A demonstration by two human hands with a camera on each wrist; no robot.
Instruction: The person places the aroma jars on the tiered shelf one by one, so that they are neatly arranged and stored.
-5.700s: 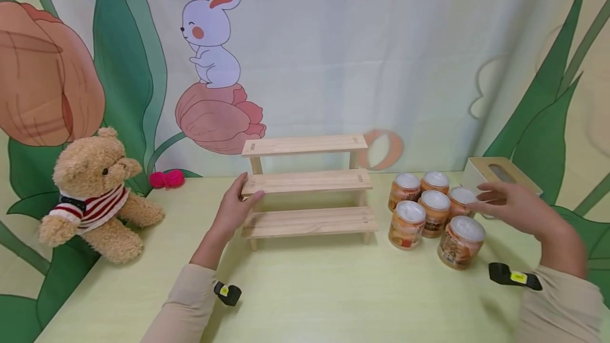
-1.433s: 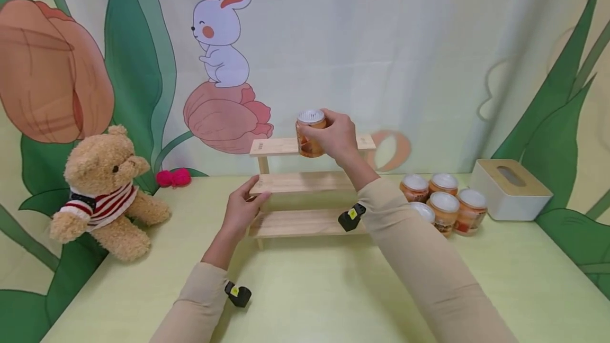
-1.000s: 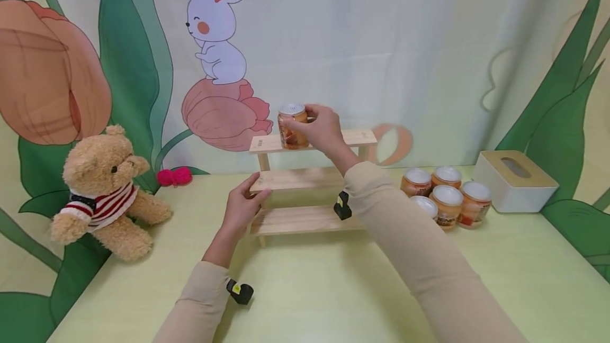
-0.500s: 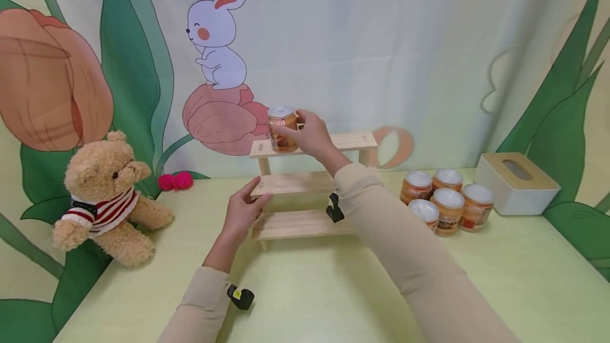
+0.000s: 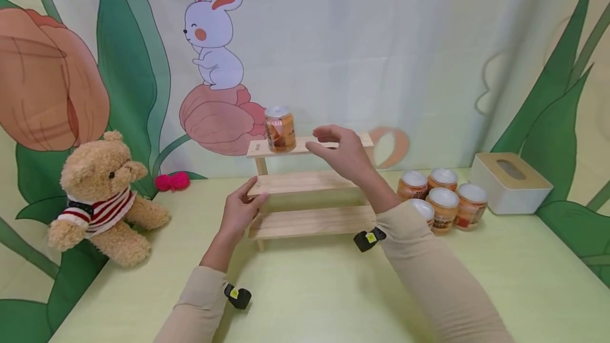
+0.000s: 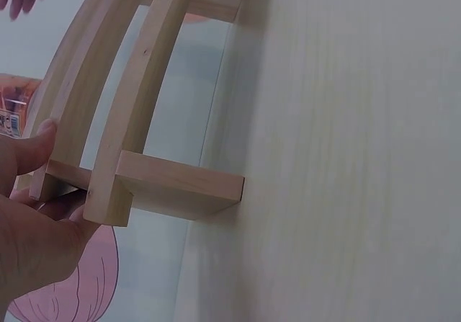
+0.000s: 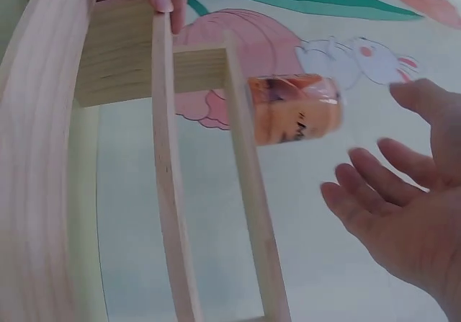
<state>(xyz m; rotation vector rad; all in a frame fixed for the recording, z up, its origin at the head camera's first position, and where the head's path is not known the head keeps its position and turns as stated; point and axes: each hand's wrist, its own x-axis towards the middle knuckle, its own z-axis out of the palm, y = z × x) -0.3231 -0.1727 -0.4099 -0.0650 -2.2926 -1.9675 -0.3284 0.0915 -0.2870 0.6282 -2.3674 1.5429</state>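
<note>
A three-tier wooden shelf (image 5: 310,221) stands on the table against the backdrop. On the left part of its top tier sits an upright orange jar (image 5: 281,131) with a clear lid, also visible in the right wrist view as an orange jar (image 7: 295,109). My left hand (image 5: 238,210) grips the left end of the middle tier, thumb on the front; in the left wrist view the hand (image 6: 36,228) pinches the plank's end. My right hand (image 5: 345,155) hovers apart from the jar, to its right, fingers spread and holding nothing, as the right wrist view of the hand (image 7: 403,199) confirms.
Several similar orange jars (image 5: 443,208) stand grouped on the right of the table, partly behind the right sleeve. A white tissue box (image 5: 512,187) with a wooden top is beyond them. A teddy bear (image 5: 100,200) and a pink yarn bundle (image 5: 172,181) sit at the left.
My right hand took a jar from the group, carried it onto the top tier, slid it left, then let go and drew back right. My left hand stays on the shelf.
</note>
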